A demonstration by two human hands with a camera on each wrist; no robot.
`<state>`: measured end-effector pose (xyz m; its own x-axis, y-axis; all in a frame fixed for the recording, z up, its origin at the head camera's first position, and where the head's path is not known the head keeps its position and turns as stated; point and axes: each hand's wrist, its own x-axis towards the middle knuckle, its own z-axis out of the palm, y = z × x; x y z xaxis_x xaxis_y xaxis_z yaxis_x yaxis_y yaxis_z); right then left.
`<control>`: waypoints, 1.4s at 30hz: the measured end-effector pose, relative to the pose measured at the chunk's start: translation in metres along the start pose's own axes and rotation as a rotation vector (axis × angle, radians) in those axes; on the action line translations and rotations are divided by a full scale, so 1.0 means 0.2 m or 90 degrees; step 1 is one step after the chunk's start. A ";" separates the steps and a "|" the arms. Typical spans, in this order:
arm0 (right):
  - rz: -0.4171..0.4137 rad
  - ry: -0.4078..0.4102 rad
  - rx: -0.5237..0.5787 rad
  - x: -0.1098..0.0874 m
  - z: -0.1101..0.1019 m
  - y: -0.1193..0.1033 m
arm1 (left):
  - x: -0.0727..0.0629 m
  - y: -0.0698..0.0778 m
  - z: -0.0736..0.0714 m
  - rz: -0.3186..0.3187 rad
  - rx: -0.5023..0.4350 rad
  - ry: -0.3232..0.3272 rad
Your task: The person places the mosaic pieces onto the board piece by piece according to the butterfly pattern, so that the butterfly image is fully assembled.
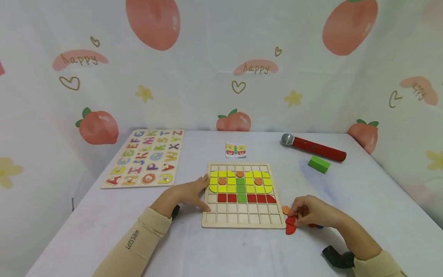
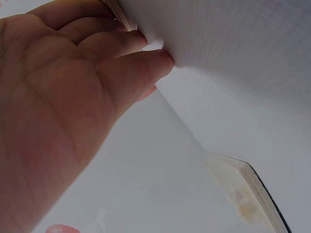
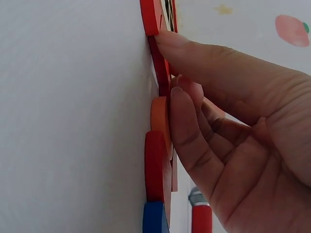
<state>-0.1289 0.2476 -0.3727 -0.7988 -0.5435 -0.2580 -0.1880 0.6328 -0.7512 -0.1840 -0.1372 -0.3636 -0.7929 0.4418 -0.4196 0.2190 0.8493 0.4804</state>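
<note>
My left hand (image 1: 188, 193) rests against the left edge of a wooden grid board (image 1: 243, 225), thumb and fingers spread apart; the left wrist view shows its fingers (image 2: 131, 73) straight. Yellow, orange, green and red pieces fill part of the grid. At the board's lower right, my right hand (image 1: 316, 211) pinches a red piece (image 1: 291, 220) low over the table. Another red piece (image 1: 290, 230) with a curved side lies just below it. Beside the fingers is an orange disc (image 1: 285, 209). Under the hand, a blue piece (image 3: 154, 216) and another red piece (image 3: 154, 165) partly show.
A small picture card (image 1: 236, 150) lies behind the board. An alphabet puzzle board (image 1: 142, 157) occupies the back left. Toward the back right are a red microphone (image 1: 316, 148) and a green block (image 1: 319, 164). A printed cloth (image 1: 204, 57) hangs behind the table.
</note>
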 end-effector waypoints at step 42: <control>-0.039 -0.044 0.108 0.69 0.19 -0.45 | -0.01 0.01 0.00 -0.008 0.008 0.004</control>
<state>-0.2011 0.0954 -0.3633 -0.7467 -0.6181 -0.2455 -0.1311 0.4987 -0.8568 -0.1820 -0.1373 -0.3620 -0.7991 0.4299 -0.4203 0.2166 0.8580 0.4658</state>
